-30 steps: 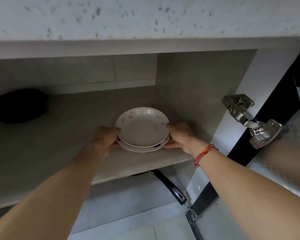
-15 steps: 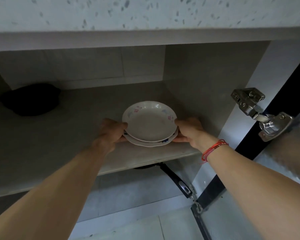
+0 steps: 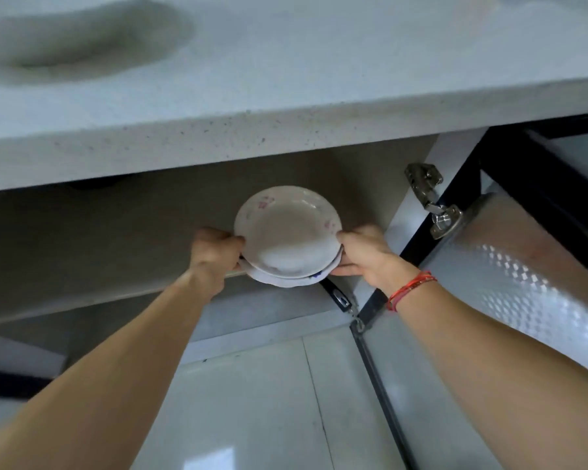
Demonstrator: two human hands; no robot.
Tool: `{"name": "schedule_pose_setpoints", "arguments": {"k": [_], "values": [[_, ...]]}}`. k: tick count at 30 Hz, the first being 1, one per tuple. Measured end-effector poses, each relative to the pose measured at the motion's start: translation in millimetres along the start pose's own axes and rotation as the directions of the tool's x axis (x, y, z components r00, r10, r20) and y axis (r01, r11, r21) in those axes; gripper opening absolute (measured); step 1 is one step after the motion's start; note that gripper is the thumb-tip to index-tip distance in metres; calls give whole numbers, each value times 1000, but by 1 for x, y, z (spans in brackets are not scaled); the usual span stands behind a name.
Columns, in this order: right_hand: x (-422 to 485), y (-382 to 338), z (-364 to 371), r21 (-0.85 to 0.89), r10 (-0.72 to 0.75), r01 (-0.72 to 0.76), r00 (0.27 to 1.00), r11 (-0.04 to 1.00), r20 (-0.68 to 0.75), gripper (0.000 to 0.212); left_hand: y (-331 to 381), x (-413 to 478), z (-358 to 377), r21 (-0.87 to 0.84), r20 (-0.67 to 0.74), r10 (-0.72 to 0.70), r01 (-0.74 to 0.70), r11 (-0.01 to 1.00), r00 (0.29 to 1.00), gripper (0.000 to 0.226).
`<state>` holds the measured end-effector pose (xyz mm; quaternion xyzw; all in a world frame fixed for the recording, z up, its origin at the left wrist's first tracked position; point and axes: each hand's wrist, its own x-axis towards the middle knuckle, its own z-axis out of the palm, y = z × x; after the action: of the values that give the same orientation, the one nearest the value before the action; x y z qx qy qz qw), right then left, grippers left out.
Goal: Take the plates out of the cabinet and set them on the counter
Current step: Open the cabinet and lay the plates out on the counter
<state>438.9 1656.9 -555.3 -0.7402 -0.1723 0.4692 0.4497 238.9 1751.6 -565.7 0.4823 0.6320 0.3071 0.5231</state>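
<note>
A small stack of two white plates (image 3: 287, 234) with faint pink and blue flower marks sits between my hands at the front edge of the cabinet shelf (image 3: 82, 252). My left hand (image 3: 214, 251) grips the stack's left rim and my right hand (image 3: 362, 252), with a red string on its wrist, grips the right rim. The lower plate (image 3: 286, 281) juts out past the shelf edge. The speckled white counter (image 3: 286, 79) runs above the cabinet opening.
The open cabinet door (image 3: 523, 283) with a shiny patterned lining stands at the right, held by a metal hinge (image 3: 433, 201). A shadowed round hollow (image 3: 78, 39) lies in the counter at the upper left. Pale floor tiles (image 3: 269, 401) lie below.
Both hands have drawn the plate stack forward from deeper on the shelf to its front edge. The view has risen, so the counter top now shows.
</note>
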Motion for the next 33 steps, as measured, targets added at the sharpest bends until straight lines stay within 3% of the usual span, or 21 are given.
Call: {"name": "schedule_pose_setpoints", "arguments": {"k": [4,18,26,33], "values": [[-50,-1,-12,-15,73,-73,997,997,11,12,6,-47,-22,14,42,-85,84,996,996,22],[-231,-44,-48,-49,247,-246,969,968,26,20,78,-208,-105,151,126,-228,209,966,965,16],[-325,-107,-69,-80,232,-229,972,970,34,18,154,-282,-151,132,183,-210,188,973,960,22],[-377,-162,-79,-145,130,-119,989,982,65,19,207,-327,-184,59,182,-162,154,986,970,24]]}}
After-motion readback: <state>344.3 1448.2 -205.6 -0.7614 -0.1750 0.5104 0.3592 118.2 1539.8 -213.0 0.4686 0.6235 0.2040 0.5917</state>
